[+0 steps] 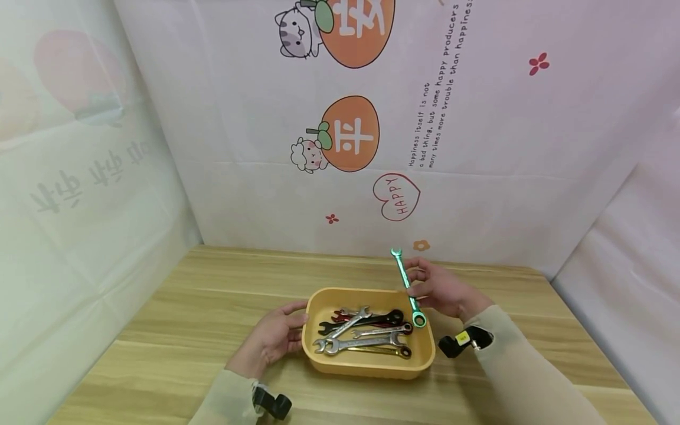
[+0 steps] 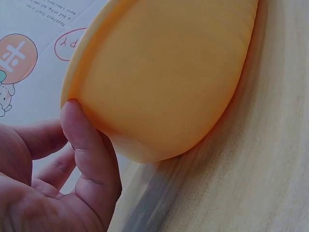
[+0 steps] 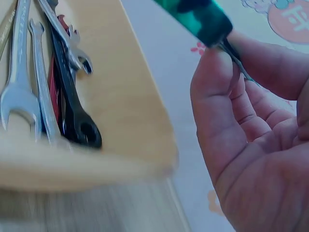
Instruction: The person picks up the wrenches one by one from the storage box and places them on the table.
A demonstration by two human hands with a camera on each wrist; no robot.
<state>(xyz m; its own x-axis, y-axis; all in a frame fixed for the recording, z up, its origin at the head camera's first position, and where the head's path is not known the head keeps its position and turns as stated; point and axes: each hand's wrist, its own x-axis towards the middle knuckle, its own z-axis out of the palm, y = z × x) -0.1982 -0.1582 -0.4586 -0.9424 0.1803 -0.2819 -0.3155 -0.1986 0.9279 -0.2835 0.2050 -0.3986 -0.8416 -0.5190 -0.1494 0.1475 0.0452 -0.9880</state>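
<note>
My right hand (image 1: 443,289) pinches a shiny green combination wrench (image 1: 406,282) between thumb and fingers. Its open end points up and away; its ring end hangs over the right side of a yellow plastic bin (image 1: 366,372). In the right wrist view, part of the green wrench (image 3: 203,21) shows above the fingertips. At the bin's left end, my left hand (image 1: 273,335) touches the outer wall with its fingertips, also seen in the left wrist view. Inside the bin lie several wrenches, among them a black wrench (image 1: 366,321), a silver open-end wrench (image 1: 366,342) and a gold wrench (image 1: 377,350).
The bin stands on a wood-grain table (image 1: 212,330). A white printed cloth (image 1: 255,200) hangs behind the table, with more cloth at both sides. Each wrist carries a black camera, such as the right wrist camera (image 1: 451,345).
</note>
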